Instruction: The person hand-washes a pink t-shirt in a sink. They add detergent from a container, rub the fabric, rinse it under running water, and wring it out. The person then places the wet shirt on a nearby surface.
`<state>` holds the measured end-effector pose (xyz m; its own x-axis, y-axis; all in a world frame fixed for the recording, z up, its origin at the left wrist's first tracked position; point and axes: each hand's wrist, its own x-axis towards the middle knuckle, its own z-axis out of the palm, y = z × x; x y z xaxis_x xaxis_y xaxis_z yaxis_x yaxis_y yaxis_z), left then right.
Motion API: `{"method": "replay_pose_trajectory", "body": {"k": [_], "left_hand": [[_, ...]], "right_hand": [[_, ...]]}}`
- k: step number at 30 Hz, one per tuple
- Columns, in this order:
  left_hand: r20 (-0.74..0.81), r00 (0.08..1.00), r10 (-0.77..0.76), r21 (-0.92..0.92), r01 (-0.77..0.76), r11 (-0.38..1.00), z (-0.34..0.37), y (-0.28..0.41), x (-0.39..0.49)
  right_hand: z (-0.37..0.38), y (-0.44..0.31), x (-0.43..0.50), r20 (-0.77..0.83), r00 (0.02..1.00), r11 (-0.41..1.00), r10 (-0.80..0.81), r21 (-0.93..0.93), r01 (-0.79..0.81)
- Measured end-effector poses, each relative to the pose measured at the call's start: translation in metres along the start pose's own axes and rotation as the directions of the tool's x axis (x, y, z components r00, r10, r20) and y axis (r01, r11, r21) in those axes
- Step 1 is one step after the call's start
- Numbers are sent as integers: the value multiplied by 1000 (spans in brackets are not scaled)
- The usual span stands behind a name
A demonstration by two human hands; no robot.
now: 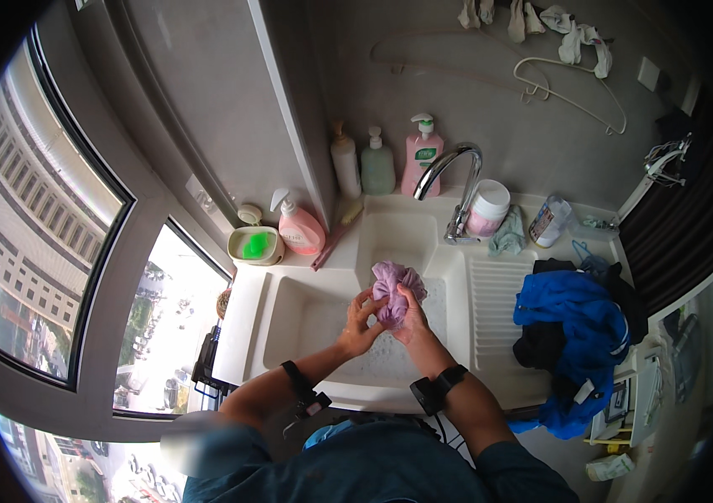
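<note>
A bunched, wet-looking mauve cloth is held above the basin of a white laundry sink. My right hand grips it from the right, the thumb lying over the folds. From the left, my left hand presses its fingers against the cloth's lower side. Below, soapy water with bubbles covers part of the basin floor. A chrome gooseneck faucet rises behind the cloth, and no stream from it can be seen.
Blue and black clothes lie heaped on the ribbed washboard at right. Along the back ledge stand pump bottles, a white tub and a clear container. A soap dish and a pink-handled brush lie at left, near the window.
</note>
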<state>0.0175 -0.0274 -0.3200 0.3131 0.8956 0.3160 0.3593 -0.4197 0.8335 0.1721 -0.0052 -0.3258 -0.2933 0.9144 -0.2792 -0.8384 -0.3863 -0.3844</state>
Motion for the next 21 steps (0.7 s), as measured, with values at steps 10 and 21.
{"method": "replay_pose_trajectory", "body": {"k": [10,21], "left_hand": [[613,756,-232,-789,570,-227,-20,-23,32],[436,703,-562,-769,616,173,-5,-64,47]], "right_hand": [[-13,14,-32,75,918,920,389,-81,-383],[-23,18,-37,-75,878,754,472,-482,-446]]}}
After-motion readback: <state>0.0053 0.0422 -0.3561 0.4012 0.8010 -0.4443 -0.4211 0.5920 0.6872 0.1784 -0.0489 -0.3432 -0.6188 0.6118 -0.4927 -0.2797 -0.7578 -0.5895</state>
